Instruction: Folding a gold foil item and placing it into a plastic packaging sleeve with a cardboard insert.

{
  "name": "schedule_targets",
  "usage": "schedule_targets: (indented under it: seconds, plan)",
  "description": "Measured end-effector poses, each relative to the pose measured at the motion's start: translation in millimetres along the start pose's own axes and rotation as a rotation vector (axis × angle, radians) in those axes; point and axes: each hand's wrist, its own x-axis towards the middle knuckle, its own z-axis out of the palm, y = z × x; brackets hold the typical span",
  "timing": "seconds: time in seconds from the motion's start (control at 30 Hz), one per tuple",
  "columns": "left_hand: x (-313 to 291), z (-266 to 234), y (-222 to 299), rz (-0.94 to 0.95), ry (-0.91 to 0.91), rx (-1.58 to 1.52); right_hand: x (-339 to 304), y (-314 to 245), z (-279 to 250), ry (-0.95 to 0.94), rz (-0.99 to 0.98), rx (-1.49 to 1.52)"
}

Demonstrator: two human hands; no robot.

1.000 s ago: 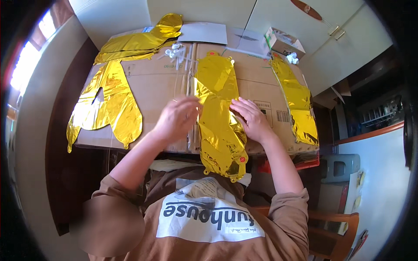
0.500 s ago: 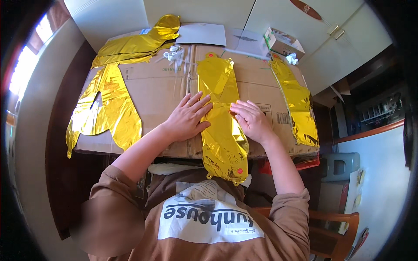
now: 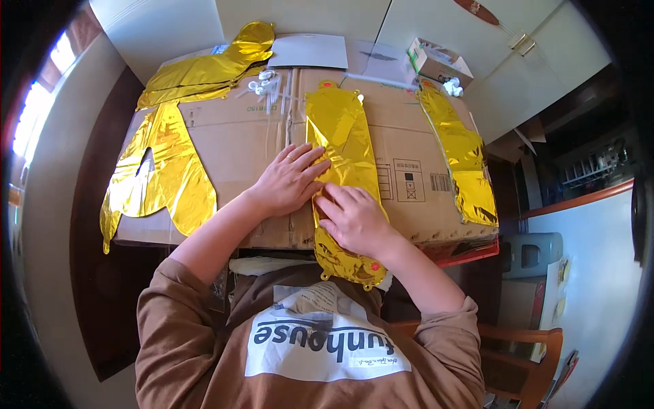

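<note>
A flat, uninflated gold foil balloon point(image 3: 347, 157) lies lengthwise before me on a cardboard sheet point(image 3: 238, 150), its near end hanging over the edge toward my shirt. My left hand point(image 3: 289, 178) rests open with fingers spread, a ring on one finger, the fingertips on the balloon's left edge. Lower down, my right hand point(image 3: 355, 221) lies across the foil with slightly bent fingers, reaching toward the same left edge. Its thumb stands apart from the fingers, and nothing shows held in it. The foil under both hands is hidden.
More flat gold foil balloons lie around: a forked one point(image 3: 160, 177) at left, a long one point(image 3: 204, 75) at far left, another point(image 3: 460, 157) at right. Clear straws point(image 3: 285, 92) and white coils point(image 3: 264, 83) lie behind. A small open box point(image 3: 439, 63) stands at back right.
My right hand has moved from the balloon's right edge across the foil to the left and nearer to me. My left hand stays at the left edge, almost unmoved.
</note>
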Motion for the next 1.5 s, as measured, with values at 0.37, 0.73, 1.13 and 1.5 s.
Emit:
schedule_targets:
  seconds: [0.37,0.73,1.13,1.5]
  plan:
    - [44.1,6.5,-66.3,0.041,0.115,-0.08,-2.6,1.3,5.5,0.021,-0.004,-0.07]
    - [47.1,11.3,-72.0,0.105,0.148,-0.11,-14.3,-41.5,12.3,-0.103,0.064,-0.176]
    - [55.7,13.2,-84.5,0.107,0.149,-0.099,7.3,13.9,-18.0,0.111,0.216,0.236]
    - [58.1,12.2,-74.9,0.089,0.196,-0.143,28.2,116.8,-11.6,0.01,0.345,-0.215]
